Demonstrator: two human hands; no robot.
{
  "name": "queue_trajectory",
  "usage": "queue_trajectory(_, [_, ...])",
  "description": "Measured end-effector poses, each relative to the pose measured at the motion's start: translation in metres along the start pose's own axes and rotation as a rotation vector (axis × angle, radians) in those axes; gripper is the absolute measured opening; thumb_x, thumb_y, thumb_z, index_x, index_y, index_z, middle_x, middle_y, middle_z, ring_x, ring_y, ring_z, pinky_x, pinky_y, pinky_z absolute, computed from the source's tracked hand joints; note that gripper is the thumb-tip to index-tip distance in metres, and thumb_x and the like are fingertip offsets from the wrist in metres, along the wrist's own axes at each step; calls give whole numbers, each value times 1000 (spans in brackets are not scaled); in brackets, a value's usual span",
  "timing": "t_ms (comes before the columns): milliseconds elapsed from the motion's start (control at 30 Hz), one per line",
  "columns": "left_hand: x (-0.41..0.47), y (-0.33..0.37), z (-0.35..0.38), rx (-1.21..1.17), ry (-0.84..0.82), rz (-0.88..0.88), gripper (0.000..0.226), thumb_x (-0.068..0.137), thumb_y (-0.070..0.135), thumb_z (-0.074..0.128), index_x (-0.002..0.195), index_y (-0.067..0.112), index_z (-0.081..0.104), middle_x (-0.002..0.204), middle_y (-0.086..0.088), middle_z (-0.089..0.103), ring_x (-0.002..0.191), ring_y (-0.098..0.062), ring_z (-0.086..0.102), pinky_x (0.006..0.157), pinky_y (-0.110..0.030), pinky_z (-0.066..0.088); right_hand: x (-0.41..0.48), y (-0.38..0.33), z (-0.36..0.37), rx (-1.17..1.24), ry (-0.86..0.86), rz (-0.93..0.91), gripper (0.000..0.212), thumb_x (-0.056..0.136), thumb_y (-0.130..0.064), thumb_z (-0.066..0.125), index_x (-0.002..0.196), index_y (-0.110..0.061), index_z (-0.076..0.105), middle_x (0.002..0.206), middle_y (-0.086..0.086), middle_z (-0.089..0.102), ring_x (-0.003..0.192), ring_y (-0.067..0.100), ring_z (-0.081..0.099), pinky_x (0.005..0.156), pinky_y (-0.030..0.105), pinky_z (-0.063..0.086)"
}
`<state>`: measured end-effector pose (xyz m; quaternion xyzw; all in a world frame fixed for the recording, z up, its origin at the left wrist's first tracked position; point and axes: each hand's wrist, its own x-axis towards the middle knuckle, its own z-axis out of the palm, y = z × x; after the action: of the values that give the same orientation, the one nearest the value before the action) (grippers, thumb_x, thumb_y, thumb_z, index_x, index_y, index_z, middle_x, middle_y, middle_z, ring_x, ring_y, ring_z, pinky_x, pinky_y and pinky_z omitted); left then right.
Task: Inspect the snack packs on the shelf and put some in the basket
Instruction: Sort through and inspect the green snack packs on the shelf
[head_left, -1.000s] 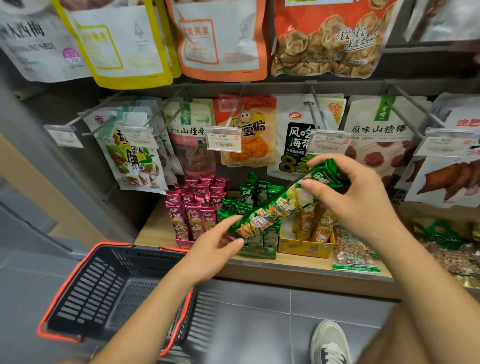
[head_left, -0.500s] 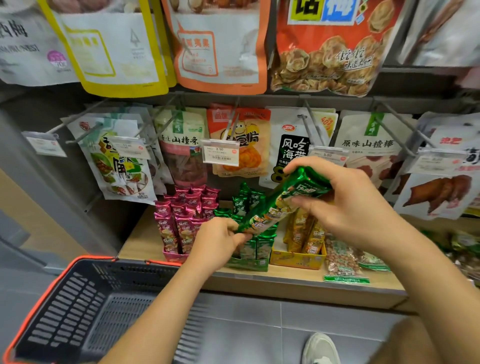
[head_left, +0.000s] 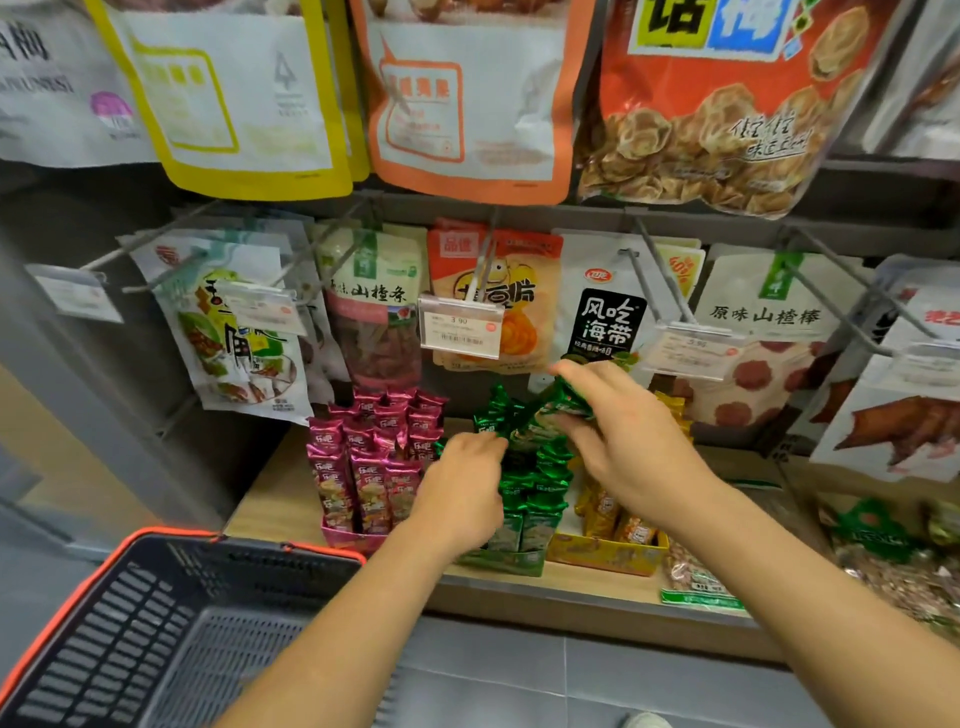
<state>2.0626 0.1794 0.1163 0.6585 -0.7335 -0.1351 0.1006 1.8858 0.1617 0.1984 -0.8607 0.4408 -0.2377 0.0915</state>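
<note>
A long green snack pack (head_left: 563, 408) is pinched at its top end by my right hand (head_left: 623, 441), low over the green display box (head_left: 511, 561) of like packs on the wooden shelf (head_left: 270, 504). My left hand (head_left: 462, 488) grips the same pack's lower end among the standing green packs (head_left: 540, 478); most of the pack is hidden by my hands. A pink box of packs (head_left: 369, 462) stands to the left, a yellow box (head_left: 608, 553) to the right. The black basket with an orange rim (head_left: 156, 634) sits at lower left, nothing visible inside.
Larger snack bags hang on metal pegs above the shelf, with price tags (head_left: 460, 327) jutting forward just over my hands. More loose bags (head_left: 893, 545) lie at the right end of the shelf. Grey tiled floor (head_left: 519, 675) runs below.
Both hands have carried the green pack forward and down, from held up in front of the hanging bags into the green display box. The camera moved closer to the shelf.
</note>
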Motion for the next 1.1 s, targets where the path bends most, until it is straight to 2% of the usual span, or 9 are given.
queue_trajectory(67, [2, 2, 9, 114, -125, -11, 71, 85, 14, 58, 150, 12, 27, 160, -3, 20, 146, -25, 15, 113, -49, 29, 13, 7, 14, -60, -92, 56, 50, 99, -25, 50, 147, -21, 35, 132, 6, 40, 107, 31, 56, 88, 42, 49])
queue_trajectory(167, [7, 2, 13, 158, -180, -22, 65, 87, 19, 56, 147, 16, 33, 157, -1, 26, 143, -24, 19, 110, -52, 25, 31, 16, 35, -98, -170, 82, 49, 99, -22, 50, 144, -17, 34, 128, 9, 43, 105, 33, 56, 86, 43, 50])
queue_trajectory(300, [8, -2, 11, -68, 0, -97, 54, 88, 10, 51, 140, 18, 37, 138, -7, 50, 126, -27, 47, 100, -45, 42, 43, 24, 58, -111, -178, 215, 35, 94, -31, 61, 125, -23, 48, 113, 6, 64, 104, 30, 61, 81, 39, 51])
queue_trajectory(400, [10, -2, 10, -292, 144, -70, 71, 87, 5, 52, 149, 23, 23, 151, -6, 37, 129, -27, 47, 102, -44, 44, 42, 34, 79, -132, -217, 271, 27, 93, -31, 60, 120, -26, 61, 119, 6, 63, 114, 28, 56, 88, 36, 47])
queue_trajectory(500, [13, -1, 17, -85, 87, 32, 72, 87, 7, 50, 152, 25, 24, 156, 0, 32, 140, -22, 32, 111, -43, 34, 31, 45, 97, -160, -225, 218, 26, 95, -28, 56, 119, -28, 65, 127, -1, 59, 123, 22, 44, 96, 37, 43])
queue_trajectory(667, [10, -4, 31, 208, 1, 41, 60, 89, 21, 53, 146, 21, 36, 153, 1, 33, 140, -22, 23, 108, -41, 27, 36, 56, 107, -164, -467, 228, 31, 96, -32, 45, 119, -36, 65, 132, -9, 58, 131, 20, 32, 102, 47, 32])
queue_trajectory(767, [11, -1, 31, 260, 16, 74, 56, 92, 25, 49, 145, 17, 37, 158, -2, 25, 143, -25, 18, 111, -43, 22, 50, 62, 103, 102, -195, 355, 25, 90, -24, 55, 108, -28, 72, 117, -2, 69, 115, 21, 58, 97, 35, 46])
queue_trajectory(867, [9, 0, 32, 271, 16, 99, 54, 96, 27, 42, 148, 15, 33, 158, -3, 27, 141, -23, 25, 111, -42, 21, 66, 66, 105, 180, -3, 459, 28, 89, -22, 59, 115, -21, 67, 118, 1, 69, 113, 23, 61, 94, 34, 49])
queue_trajectory(1100, [3, -7, 35, 267, 10, 96, 53, 103, 41, 26, 150, 18, 29, 158, 1, 29, 143, -18, 24, 108, -46, 19, 101, 70, 133, 97, -427, 703, 45, 90, -40, 53, 134, -34, 50, 137, 1, 55, 128, 28, 48, 109, 50, 33])
